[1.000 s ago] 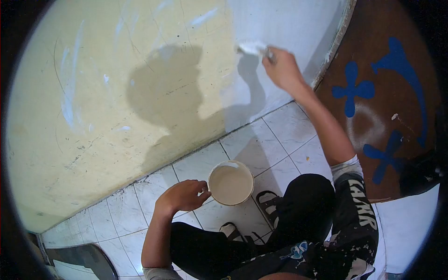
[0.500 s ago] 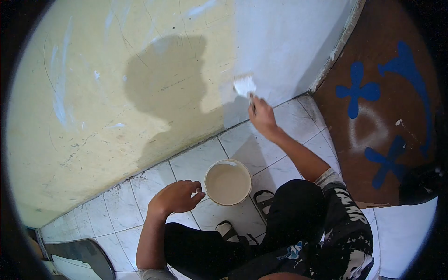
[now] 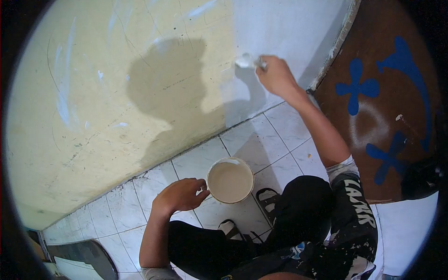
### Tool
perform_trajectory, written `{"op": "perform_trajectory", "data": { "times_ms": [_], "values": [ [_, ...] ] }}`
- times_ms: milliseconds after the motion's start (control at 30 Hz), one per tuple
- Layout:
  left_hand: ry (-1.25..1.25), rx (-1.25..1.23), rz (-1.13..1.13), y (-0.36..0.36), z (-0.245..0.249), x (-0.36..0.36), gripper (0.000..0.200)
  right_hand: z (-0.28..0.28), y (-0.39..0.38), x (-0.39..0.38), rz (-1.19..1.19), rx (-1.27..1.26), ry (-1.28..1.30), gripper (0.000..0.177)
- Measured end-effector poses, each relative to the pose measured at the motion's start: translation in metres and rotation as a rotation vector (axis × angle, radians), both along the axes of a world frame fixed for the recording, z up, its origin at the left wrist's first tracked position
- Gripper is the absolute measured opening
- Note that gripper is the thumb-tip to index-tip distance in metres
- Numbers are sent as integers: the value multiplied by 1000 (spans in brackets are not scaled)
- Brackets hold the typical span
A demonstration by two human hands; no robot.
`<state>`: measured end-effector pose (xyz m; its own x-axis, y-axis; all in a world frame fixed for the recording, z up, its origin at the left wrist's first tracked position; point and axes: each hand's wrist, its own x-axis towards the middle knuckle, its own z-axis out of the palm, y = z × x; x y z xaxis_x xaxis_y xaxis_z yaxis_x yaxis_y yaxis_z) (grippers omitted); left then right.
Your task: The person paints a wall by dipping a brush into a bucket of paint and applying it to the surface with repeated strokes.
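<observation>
My right hand (image 3: 279, 77) is closed around the handle of a paintbrush (image 3: 246, 61). The brush's white, paint-covered bristles are against the wall (image 3: 177, 107), where the yellow surface meets a white painted strip (image 3: 270, 32). Down by the floor, my left hand (image 3: 183, 193) hangs with curled fingers right beside the rim of a round paint bucket (image 3: 208, 179). A small pale spot shows between those fingers; I cannot make out what it is, nor whether the hand grips the rim. Off-white paint (image 3: 230, 183) lies inside the bucket.
A brown board (image 3: 368, 135) with blue painted shapes stands at the right, by the white wall's edge. White tiles (image 3: 254, 140) cover the floor. My sandalled feet (image 3: 268, 200) are close behind the bucket. A dark-rimmed object (image 3: 105, 261) lies at lower left.
My right hand has moved up and slightly right along the wall, and the brush has turned from upright to nearly sideways. My left hand stays by the bucket.
</observation>
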<state>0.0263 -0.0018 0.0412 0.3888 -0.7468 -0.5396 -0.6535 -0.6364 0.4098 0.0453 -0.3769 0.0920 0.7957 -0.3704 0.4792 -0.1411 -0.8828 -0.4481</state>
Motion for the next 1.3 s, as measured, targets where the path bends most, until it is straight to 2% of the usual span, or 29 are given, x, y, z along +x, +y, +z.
{"op": "perform_trajectory", "data": {
  "times_ms": [33,100,133,200,233,300,333,500,533,567,600,667,767,800,867,933,1000,1067,1133,1200,1233,1300],
  "values": [
    [5,-9,3,-1,2,0,32,14,4,-5,-4,1,4,26],
    [9,-19,8,-3,3,2,32,42,12,-13,5,23,-184,24],
    [7,-16,3,-3,3,2,33,53,19,-17,6,24,-180,24],
    [7,-12,2,-2,1,4,33,66,33,-22,-27,69,-332,25],
    [25,-7,-3,0,-2,5,33,54,31,-15,-27,70,-330,25],
    [43,-2,-5,3,-6,7,33,-5,20,12,4,-123,-419,31],
    [24,-9,-8,6,-8,8,33,-39,19,20,-3,-149,-381,39],
    [31,-3,22,8,-9,6,33,-141,21,3,51,-8,-228,42],
    [36,-4,10,8,-13,7,33,-153,23,-3,31,26,-99,39],
    [32,-7,-4,8,-14,9,33,-160,20,-6,10,59,21,37],
    [26,-6,-7,6,-10,8,33,-160,19,-10,7,60,15,37],
    [-3,-6,5,5,-2,4,32,-159,17,-19,-10,138,311,30],
    [30,-31,14,7,1,1,36,-156,13,-18,4,157,337,23],
    [24,-37,19,8,0,1,36,-147,12,-13,9,150,332,23],
    [13,-14,5,10,-4,2,36,-111,13,1,20,119,162,20],
    [16,-14,18,11,-4,1,37,-57,19,4,21,91,120,23],
    [26,-13,22,11,-4,2,37,-29,18,6,25,11,-57,29],
    [40,-14,8,9,-6,4,37,17,26,-1,-21,38,-77,35],
    [36,-15,1,8,-7,5,37,50,31,-4,0,-28,-267,31],
    [36,-15,0,8,-7,6,36,86,45,-14,31,-9,-351,25],
    [37,-20,11,8,-7,7,36,93,51,-14,66,11,-437,20],
    [46,-23,22,10,-5,5,36,74,52,-6,77,-4,-478,25]
  ]
}}
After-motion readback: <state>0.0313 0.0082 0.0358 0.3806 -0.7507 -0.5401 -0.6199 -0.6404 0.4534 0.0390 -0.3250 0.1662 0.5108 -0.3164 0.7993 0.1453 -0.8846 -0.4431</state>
